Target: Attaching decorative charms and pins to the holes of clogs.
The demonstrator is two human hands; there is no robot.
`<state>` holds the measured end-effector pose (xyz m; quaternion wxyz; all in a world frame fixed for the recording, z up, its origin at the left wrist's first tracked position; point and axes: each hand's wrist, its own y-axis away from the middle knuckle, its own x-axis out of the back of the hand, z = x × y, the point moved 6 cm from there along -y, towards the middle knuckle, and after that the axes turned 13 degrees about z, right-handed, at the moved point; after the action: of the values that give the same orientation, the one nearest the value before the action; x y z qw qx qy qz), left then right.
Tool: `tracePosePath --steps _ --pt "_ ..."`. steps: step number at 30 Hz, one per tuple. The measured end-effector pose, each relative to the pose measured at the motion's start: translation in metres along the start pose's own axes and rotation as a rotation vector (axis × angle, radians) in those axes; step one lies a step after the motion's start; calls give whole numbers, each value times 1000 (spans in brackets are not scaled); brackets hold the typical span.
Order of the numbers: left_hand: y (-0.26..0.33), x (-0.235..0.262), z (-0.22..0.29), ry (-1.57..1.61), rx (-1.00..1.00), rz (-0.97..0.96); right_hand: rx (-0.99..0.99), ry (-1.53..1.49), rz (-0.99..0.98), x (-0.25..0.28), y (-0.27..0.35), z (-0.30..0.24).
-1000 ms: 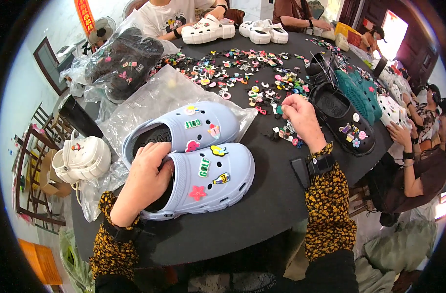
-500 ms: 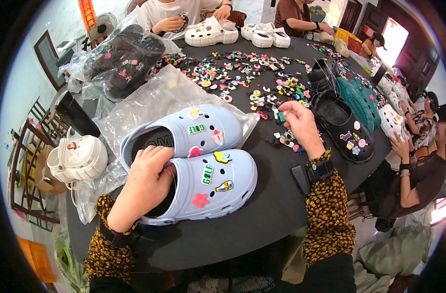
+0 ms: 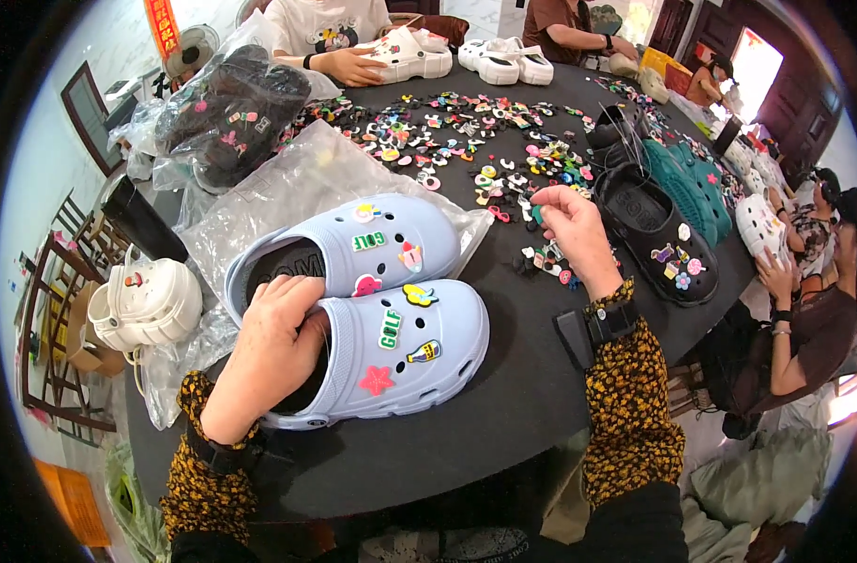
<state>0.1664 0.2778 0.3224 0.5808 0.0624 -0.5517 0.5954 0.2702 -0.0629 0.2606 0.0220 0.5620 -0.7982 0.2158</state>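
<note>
Two light blue clogs lie side by side in front of me, toes to the right. Both the near clog (image 3: 456,333) and the far clog (image 3: 339,230) carry colourful charms, among them a star, a bottle and green lettering. My left hand (image 3: 276,347) is closed over the near clog's opening, thumb inside and fingers against the far clog. Right of the pair, my right hand (image 3: 578,235) is raised over the table, pinching a small green shoe charm (image 3: 538,214) between thumb and fingers. Its exact shape is partly hidden.
Loose charms (image 3: 428,136) spread across the black table (image 3: 503,413). A clear plastic bag (image 3: 269,192) lies behind the clogs. A black clog (image 3: 663,244) and a green clog (image 3: 686,192) sit right; a white clog (image 3: 156,305) is left. Co-workers sit around the table.
The light blue clogs and my hands appear slightly further left and up; my grips are the same. Across the table, a co-worker's hand has come down beside a white clog.
</note>
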Motion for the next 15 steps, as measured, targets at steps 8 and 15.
tracePosePath --steps 8,15 --pt "1 -1 -2 5 16 -5 -132 -230 -50 -10 4 -2" --pt "-1 -3 0 4 12 -2 -165 -455 -126 -8 3 -1"
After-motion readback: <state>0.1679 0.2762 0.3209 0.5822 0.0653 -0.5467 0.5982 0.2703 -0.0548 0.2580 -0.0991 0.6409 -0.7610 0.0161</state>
